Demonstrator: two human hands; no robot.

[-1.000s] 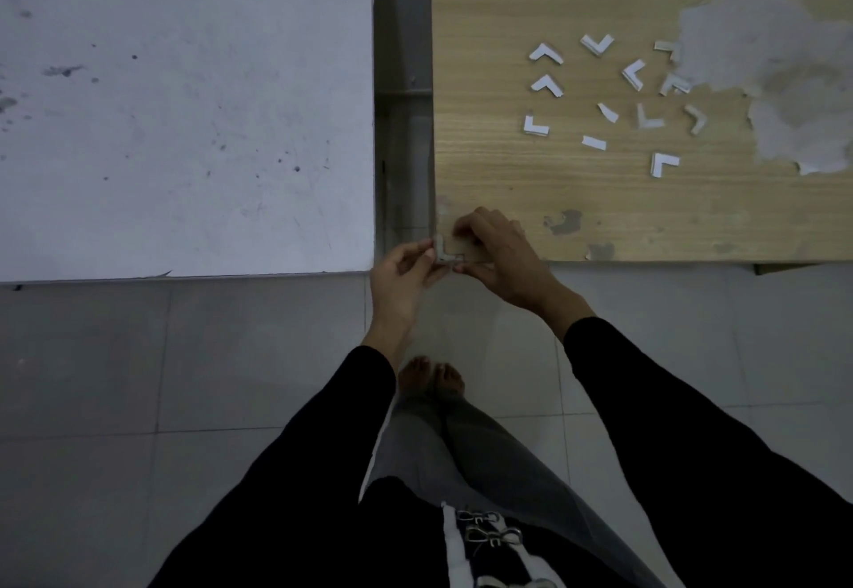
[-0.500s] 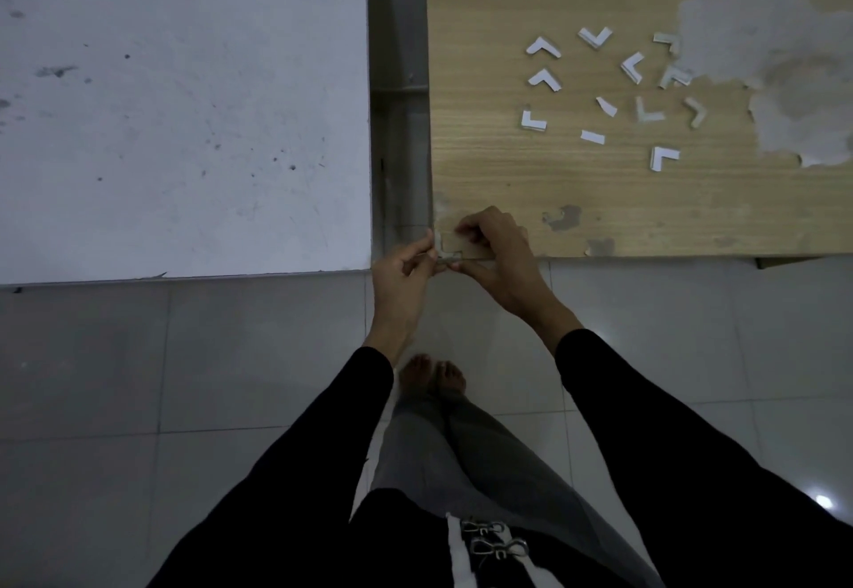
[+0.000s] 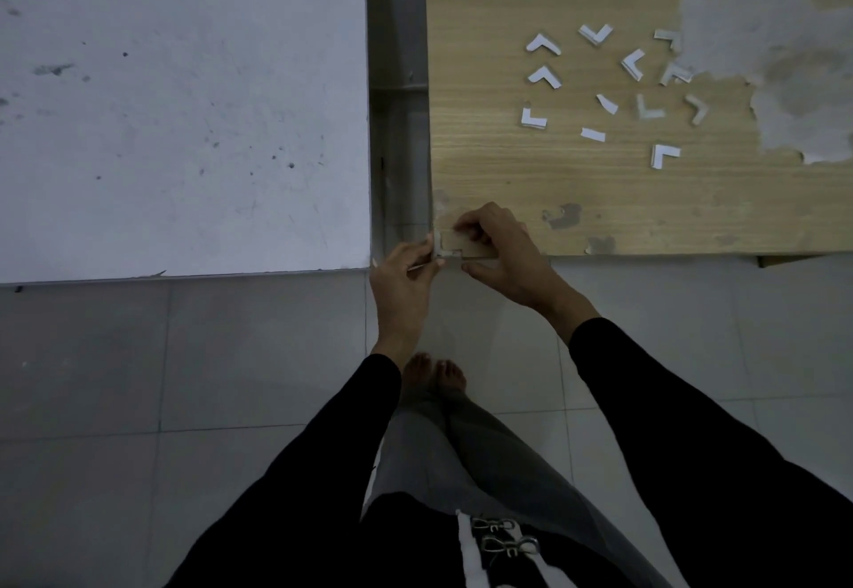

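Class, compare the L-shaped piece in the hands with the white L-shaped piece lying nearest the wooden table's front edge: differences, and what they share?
The held piece is pinched by the left hand and right hand at the wooden table's near left corner; the lying piece rests untouched, farther in. The held piece looks grey, in shadow; the lying piece is bright white. Both are small L shapes.

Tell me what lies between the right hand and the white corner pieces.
Head view: between right hand and corner pieces, bare wooden tabletop with one grey chipped patch.
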